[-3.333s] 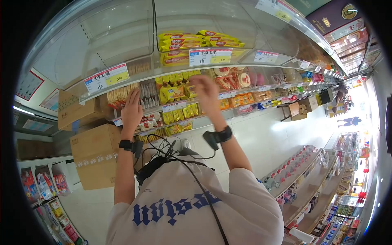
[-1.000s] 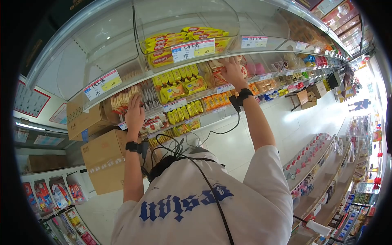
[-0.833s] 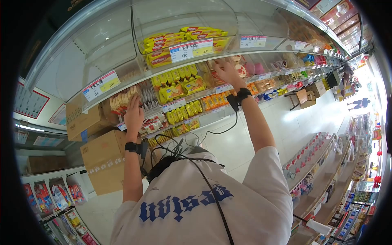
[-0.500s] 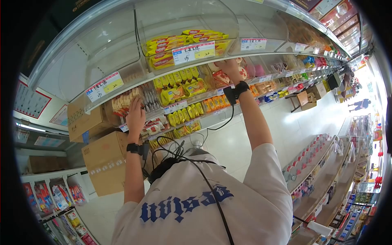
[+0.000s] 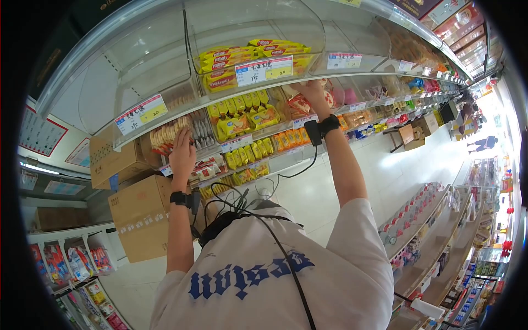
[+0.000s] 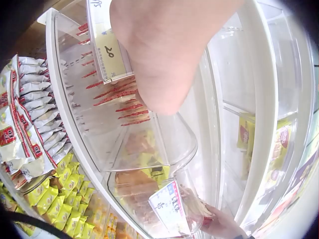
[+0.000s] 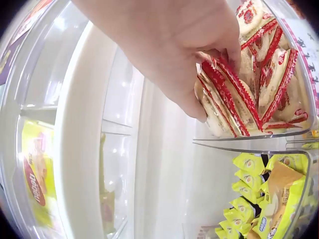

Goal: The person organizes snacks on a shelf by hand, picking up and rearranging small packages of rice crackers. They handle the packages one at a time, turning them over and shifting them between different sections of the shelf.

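Observation:
My left hand (image 5: 182,158) rests with straight fingers on a row of round cracker packets (image 5: 165,136) in the left bin. In the left wrist view, the heel of that hand (image 6: 157,50) hides part of the bin and its price tag (image 6: 112,57). My right hand (image 5: 313,94) reaches into a clear bin under the upper shelf. There, in the right wrist view, the right hand (image 7: 169,55) curls thumb and fingers round red-and-white rice cracker packets (image 7: 227,102); some fingertips are hidden behind them. More such packets (image 7: 279,82) fill the bin.
Yellow biscuit packs (image 5: 245,118) lie between the two hands. Above, yellow wafer packs (image 5: 236,58) sit behind a clear shelf front (image 5: 324,63). Cardboard boxes (image 5: 140,212) stand at the left. A dark cable (image 5: 300,172) runs from the right wrist to the waist.
My right hand has moved right, from in front of the yellow packs into the rice cracker bin, where it has shifted slightly among the packets. My left hand stays on its row.

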Motion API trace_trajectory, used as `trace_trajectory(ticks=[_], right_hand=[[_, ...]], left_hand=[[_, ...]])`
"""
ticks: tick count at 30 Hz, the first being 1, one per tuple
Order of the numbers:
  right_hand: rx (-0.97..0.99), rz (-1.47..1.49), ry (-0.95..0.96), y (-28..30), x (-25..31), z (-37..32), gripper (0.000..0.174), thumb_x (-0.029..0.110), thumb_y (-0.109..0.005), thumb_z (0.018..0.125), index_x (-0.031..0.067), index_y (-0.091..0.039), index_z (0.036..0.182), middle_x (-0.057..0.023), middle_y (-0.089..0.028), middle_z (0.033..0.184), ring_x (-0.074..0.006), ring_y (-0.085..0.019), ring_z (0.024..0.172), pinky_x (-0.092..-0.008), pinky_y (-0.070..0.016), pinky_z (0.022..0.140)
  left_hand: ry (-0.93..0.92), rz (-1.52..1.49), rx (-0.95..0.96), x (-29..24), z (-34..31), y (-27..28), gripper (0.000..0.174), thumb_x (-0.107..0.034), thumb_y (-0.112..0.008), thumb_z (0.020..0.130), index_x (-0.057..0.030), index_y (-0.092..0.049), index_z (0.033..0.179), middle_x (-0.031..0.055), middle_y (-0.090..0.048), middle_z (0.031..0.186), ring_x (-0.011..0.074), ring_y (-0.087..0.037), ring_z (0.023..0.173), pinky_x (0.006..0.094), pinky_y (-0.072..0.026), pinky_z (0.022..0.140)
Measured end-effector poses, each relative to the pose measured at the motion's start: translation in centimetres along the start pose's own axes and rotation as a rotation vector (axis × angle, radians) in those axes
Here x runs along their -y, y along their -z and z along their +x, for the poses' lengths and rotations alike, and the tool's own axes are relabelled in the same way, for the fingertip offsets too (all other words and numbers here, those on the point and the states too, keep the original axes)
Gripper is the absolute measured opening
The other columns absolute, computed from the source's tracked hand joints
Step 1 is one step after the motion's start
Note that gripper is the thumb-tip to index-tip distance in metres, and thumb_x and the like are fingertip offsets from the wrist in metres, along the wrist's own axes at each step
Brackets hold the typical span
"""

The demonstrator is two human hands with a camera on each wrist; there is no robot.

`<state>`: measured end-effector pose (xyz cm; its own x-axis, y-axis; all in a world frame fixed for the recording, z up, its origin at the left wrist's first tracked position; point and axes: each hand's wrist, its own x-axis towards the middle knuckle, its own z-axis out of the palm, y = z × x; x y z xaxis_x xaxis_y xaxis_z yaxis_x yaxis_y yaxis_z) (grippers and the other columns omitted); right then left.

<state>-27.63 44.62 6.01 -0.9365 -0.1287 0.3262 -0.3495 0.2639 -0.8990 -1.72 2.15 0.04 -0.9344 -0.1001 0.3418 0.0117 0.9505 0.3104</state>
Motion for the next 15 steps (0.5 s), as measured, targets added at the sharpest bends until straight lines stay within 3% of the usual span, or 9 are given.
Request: trace_trajectory(ticks=[3,6,9,15], right_hand=[[-0.013,0.060,-0.100,0.8,-0.7,-0.6,0.059,0.018,-0.088,0.081,-0.0071,-0.063,0.129,-0.0122,-0.074,0.116,-0.0184,-0.070,0.102,-0.0325,-0.0566,0.086],[-0.162,0.286,-0.274,1.7,4.8,-3.3,0.058,0.014,-0.084,0.086,-0.0098,-0.058,0.132,-0.0147,-0.072,0.115,-0.0192,-0.070,0.101,-0.0297,-0.0566,0.084],[-0.418,0.646,-0.357,1.7,2.7,-4.3,0.053,0.013,-0.081,0.090,-0.0077,-0.056,0.132,-0.0133,-0.070,0.116,-0.0192,-0.071,0.099,-0.0284,-0.0581,0.079],[-0.625,0.765,-0.414,2.0,7.3,-5.8,0.043,0.010,-0.080,0.091,-0.0020,-0.058,0.126,-0.0101,-0.068,0.119,-0.0189,-0.070,0.100,-0.0300,-0.0612,0.071]], left_hand=[[0.012,-0.001,0.009,0.0,-0.1,0.1,0.048,-0.007,-0.053,0.097,-0.0118,-0.057,0.144,0.0009,-0.049,0.158,0.0205,-0.056,0.134,0.0352,-0.0619,0.075],[0.008,-0.002,0.000,0.0,-0.1,0.0,0.048,-0.007,-0.053,0.096,-0.0117,-0.057,0.144,0.0014,-0.049,0.157,0.0206,-0.056,0.134,0.0354,-0.0620,0.076],[0.017,-0.007,-0.008,-0.3,0.0,0.1,0.048,-0.007,-0.054,0.096,-0.0116,-0.058,0.143,0.0020,-0.050,0.157,0.0212,-0.057,0.133,0.0362,-0.0622,0.078],[0.027,-0.005,-0.001,-0.8,0.0,0.7,0.050,-0.008,-0.054,0.095,-0.0121,-0.057,0.144,0.0024,-0.050,0.156,0.0222,-0.057,0.133,0.0381,-0.0624,0.081]])
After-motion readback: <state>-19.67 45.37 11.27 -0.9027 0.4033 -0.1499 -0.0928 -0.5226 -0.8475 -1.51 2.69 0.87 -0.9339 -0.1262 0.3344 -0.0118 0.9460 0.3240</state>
